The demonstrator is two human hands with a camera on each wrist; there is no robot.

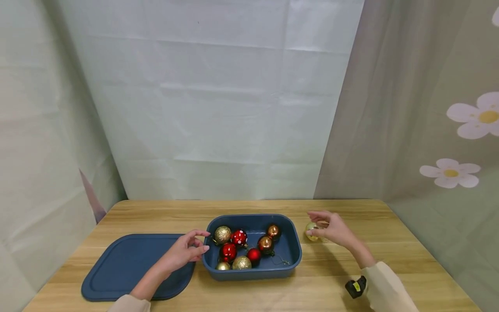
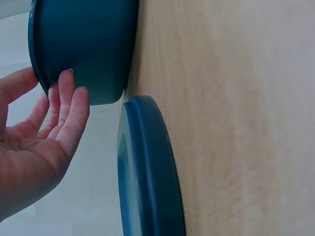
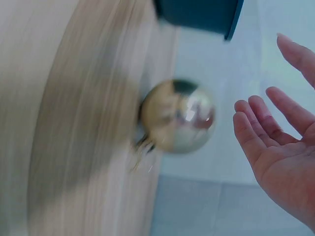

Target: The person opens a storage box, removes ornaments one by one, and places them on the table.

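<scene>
- Head view: my left hand (image 1: 185, 251) rests against the near-left corner of the blue tub (image 1: 290, 260), fingers loosely curled and touching its wall — a steadying touch, I judge, so the tub stays put. The tub holds red, gold and copper baubles (image 1: 238, 237). Its lid (image 1: 128, 264) lies flat at the tub's 9 o'clock, out of the way, under my left forearm. My right hand (image 1: 331, 229) hovers at the tub's 3 o'clock, fingers spread over a pale gold bauble (image 1: 311, 227) on the wooden table (image 1: 409, 255).
- Left wrist view: my fingertips (image 2: 66, 78) press the tub's (image 2: 83, 44) outer wall just under the rim; the palm is open, gripping nothing. The lid's (image 2: 147, 172) edge sits just beside the tub.
- Right wrist view: the gold bauble (image 3: 179, 115) is blurred and apart from my fingers (image 3: 256, 128) — my hand is wide, not holding it. A corner of the tub (image 3: 202, 14) shows at 12 o'clock.
</scene>
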